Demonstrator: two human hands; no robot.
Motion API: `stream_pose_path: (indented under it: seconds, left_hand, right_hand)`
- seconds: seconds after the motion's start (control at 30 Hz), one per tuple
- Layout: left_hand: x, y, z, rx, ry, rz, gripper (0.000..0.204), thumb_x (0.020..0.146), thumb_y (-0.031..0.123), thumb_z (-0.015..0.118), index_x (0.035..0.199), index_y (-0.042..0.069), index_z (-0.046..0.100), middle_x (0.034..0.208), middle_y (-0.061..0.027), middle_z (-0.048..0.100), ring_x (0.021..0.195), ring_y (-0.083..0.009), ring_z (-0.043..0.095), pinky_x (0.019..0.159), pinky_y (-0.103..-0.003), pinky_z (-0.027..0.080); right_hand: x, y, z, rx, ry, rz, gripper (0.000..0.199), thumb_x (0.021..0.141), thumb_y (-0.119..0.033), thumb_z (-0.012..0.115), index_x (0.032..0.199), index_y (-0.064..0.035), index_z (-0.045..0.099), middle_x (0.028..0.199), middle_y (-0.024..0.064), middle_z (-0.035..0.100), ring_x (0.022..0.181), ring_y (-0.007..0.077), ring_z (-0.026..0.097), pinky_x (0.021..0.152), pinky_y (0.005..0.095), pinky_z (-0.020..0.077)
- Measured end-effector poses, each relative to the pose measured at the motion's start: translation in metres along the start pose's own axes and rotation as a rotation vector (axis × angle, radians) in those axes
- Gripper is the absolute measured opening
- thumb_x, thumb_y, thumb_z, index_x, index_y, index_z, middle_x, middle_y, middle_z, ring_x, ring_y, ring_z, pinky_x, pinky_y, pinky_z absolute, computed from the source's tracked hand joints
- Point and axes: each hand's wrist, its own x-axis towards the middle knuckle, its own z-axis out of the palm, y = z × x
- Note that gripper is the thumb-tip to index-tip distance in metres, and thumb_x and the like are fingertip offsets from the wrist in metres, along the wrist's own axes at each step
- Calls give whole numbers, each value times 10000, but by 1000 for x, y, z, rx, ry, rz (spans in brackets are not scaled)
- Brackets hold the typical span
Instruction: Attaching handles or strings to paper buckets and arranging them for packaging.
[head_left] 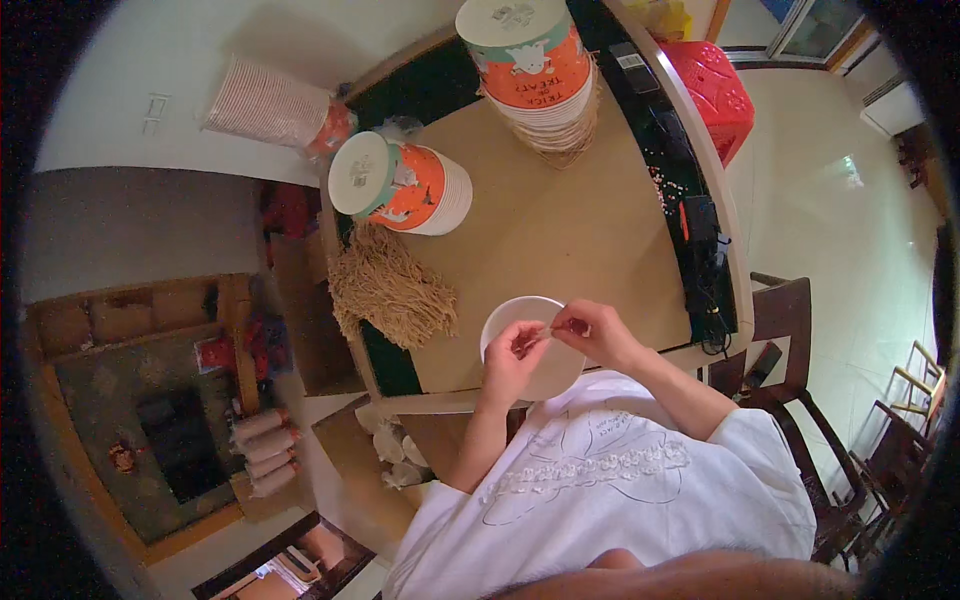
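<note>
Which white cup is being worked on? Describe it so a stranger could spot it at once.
Start at the tan table and go to its near edge, by the person's chest. The white cup sits there under both hands, left hand and right hand, which pinch a thin string over its rim. Unlike the two orange stacks farther back, it is single, plain and open.

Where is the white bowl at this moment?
In the head view, the white bowl sits at the near edge of the table, under both hands, just right of the pile of tan strings.
</note>
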Motion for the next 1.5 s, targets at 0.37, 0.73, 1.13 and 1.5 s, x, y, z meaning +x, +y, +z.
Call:
stream_pose_path:
  seconds: [0.37,0.73,1.13,1.5]
  left_hand:
    - [1,12,8,131,69,39,91,825,81,647,886,14,656,750,-7,646,649,-51,571,608,-208,469]
    - [-1,7,8,65,68,5,71,805,40,655,874,23,649,813,1,635,699,-49,547,624,-204,451]
    - [-5,16,16,374,221,322,99,735,19,703,826,31,665,870,-49,557,715,-135,549,605,-239,457]
    - [-5,17,19,403,221,266,94,745,37,699,835,22,677,848,-57,598,673,-132,553,580,-242,457]
  right_hand:
    - [-2,-2,-2,53,4,27,92,799,-73,668,864,-28,620,745,35,594,673,102,535,610,255,458]
    - [-4,17,2,176,-2,37,93,804,-102,672,863,-41,635,750,2,599,649,73,489,592,233,421]
    - [-5,16,5,254,29,85,45,809,-56,648,837,-26,629,746,-30,583,671,46,461,620,201,400]
    - [-5,14,6,179,54,53,50,796,-50,665,832,-38,633,742,-21,575,684,66,458,629,218,392]
